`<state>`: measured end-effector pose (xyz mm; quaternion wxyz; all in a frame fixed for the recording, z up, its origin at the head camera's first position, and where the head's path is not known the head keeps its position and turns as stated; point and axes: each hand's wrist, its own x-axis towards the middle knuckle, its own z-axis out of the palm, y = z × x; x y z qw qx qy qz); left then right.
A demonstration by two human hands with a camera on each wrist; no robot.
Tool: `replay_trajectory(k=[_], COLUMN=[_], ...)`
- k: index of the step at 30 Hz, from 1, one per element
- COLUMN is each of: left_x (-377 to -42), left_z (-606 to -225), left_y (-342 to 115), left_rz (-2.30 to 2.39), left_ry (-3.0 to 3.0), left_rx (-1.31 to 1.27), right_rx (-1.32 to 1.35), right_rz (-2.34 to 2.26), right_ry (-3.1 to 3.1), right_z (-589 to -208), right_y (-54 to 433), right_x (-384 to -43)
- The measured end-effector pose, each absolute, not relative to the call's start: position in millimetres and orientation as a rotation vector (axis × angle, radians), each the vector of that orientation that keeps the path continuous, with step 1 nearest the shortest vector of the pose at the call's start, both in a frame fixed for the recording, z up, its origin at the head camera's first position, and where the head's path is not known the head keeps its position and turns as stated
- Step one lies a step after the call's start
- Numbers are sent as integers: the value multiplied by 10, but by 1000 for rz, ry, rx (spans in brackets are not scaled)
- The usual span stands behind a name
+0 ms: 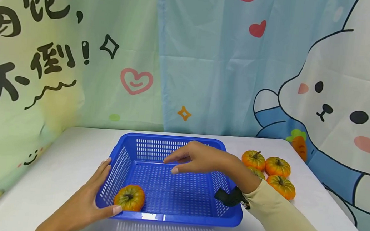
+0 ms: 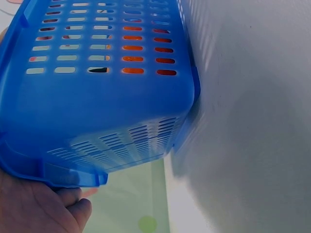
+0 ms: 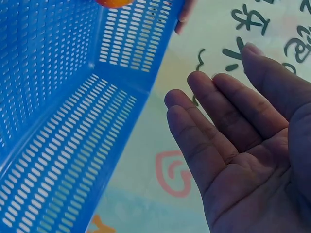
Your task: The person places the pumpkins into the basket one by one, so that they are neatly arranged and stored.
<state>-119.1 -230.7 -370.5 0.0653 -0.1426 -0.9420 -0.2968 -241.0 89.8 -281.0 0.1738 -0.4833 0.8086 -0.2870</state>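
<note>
A blue plastic basket (image 1: 177, 218) with slotted walls stands on the white table. One small orange-and-green pumpkin (image 1: 129, 198) lies in its front left corner. My left hand (image 1: 84, 194) holds the basket at that corner, thumb on the front rim and fingers along the left side. In the left wrist view, part of the left hand (image 2: 41, 206) shows at the rim of the basket (image 2: 97, 102). Over the basket's interior hovers my right hand (image 1: 198, 157), palm down, with nothing in it. The right wrist view shows the right hand's fingers (image 3: 209, 131) loosely extended, apart from the basket.
To the right of the basket, several more small pumpkins (image 1: 278, 167) sit in a cluster on the table (image 1: 83, 147), partly behind the right forearm. A dark strap (image 1: 229, 196) hangs at the right wrist. Behind the table hangs a printed curtain (image 1: 207, 77).
</note>
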Motion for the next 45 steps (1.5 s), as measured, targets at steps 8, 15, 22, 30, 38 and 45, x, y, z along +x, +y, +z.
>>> replay_trajectory(k=[8, 15, 22, 30, 38, 45], left_x=[-1189, -1192, -1201, -1202, -1189, -1186], left_z=[-3722, -3725, -3711, -3706, -3731, -3723], left_y=[-2302, -2294, -2286, -2300, -2306, -2313], left_rz=[-929, -905, -898, -899, -918, -909], left_ry=[-2831, -2828, -2847, -2838, -2829, -2829], left_rx=[-436, -445, -435, -441, -437, -435], right_rx=[-1323, -1242, -1109, -883, -767, -666], right_rz=[-919, -1017, -1059, -1222, -1216, -1123], right_ry=[2364, 2420, 2583, 2702, 2823, 2971], right_z=[-2806, -2853, -2969, -3116, -3205, -3313], right_y=[1231, 1535, 1861, 2142, 2425, 2701], right_x=[-2375, -2334, -2266, -2213, -2226, -2269])
